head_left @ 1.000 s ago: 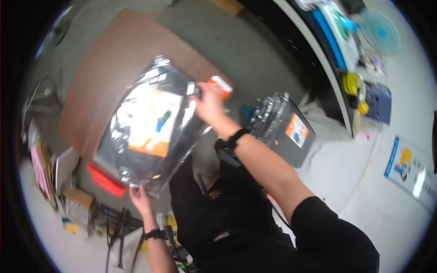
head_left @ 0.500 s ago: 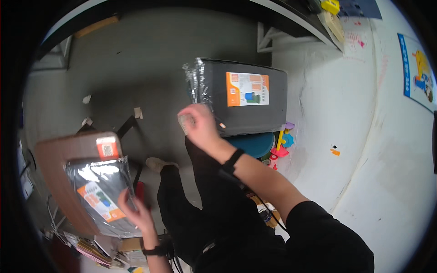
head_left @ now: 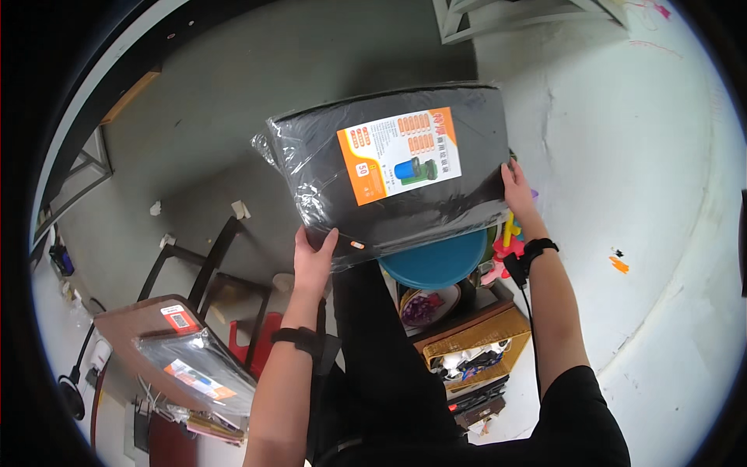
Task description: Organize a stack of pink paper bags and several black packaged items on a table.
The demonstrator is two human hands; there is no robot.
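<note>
Grey flr (head_left: 233, 101), brn tbl (head_left: 128, 323) L, blk pkg (head_left: 397, 167)

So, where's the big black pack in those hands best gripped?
Likely by both near corners of the pack, from the person's side, about where the left hand and right hand are: it is wide and flat, so spread holds should balance it; the left-end film looks loose.

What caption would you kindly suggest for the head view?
Left hand and right hand hold a black rectangular plastic-wrapped pack; a second black pack lies on a brown tabletop.
</note>
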